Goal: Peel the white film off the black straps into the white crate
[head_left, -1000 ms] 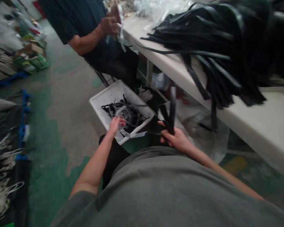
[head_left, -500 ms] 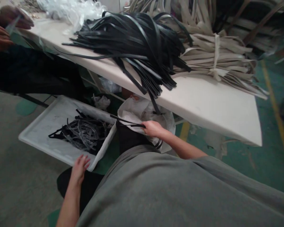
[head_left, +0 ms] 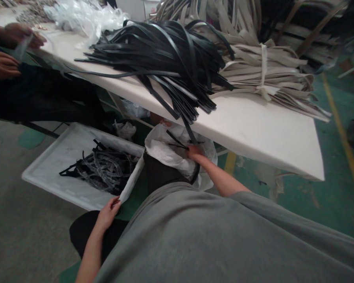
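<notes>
My right hand is closed around a few thin black straps. It reaches into the mouth of a white woven sack under the table edge, and its fingertips are partly hidden. At the near corner of a white plastic tray, my left hand has its fingers curled on the rim. Inside that tray lies a tangled heap of black strips, some with clear plastic wrap on them.
On the white table lie a large pile of black straps, a tied bundle of beige straps and crumpled clear plastic. A co-worker's hands hold a clear plastic piece at the left. One black strap end hangs over the sack.
My right hand has moved away from my body into the sack mouth, carrying the black straps. My left hand has moved right and closed on the tray's corner.
</notes>
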The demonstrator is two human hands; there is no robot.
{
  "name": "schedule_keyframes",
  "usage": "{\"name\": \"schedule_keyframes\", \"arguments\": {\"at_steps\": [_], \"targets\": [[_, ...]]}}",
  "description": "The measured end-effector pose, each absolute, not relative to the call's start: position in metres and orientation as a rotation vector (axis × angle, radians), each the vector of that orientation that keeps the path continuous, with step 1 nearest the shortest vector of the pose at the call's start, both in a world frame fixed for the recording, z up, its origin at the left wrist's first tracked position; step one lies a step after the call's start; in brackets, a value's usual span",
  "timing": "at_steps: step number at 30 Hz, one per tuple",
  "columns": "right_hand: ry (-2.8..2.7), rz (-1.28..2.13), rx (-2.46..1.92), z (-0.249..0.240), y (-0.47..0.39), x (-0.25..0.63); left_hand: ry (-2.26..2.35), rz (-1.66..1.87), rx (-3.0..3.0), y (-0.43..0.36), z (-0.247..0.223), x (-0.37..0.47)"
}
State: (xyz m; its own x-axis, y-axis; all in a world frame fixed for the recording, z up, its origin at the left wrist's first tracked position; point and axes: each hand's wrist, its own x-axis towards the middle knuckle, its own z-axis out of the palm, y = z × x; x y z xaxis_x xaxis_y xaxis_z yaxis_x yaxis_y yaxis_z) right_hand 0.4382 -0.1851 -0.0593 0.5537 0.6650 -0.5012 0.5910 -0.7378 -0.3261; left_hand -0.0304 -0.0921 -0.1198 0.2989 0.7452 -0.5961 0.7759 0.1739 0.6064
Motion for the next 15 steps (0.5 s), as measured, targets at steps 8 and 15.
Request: {"name": "schedule_keyframes", "arguments": {"at_steps": [8, 15], "targets": [[-1.258, 1.031, -2.247, -0.017, -0.17, 0.392, 1.138, 0.14, 1.633, -0.114, 0.026, 0.051], [-1.28, 0.995, -1.838, 0.057, -0.149, 0.374, 1.101, 0.376, 1.536, -0.136, 0.101, 0.003]]}}
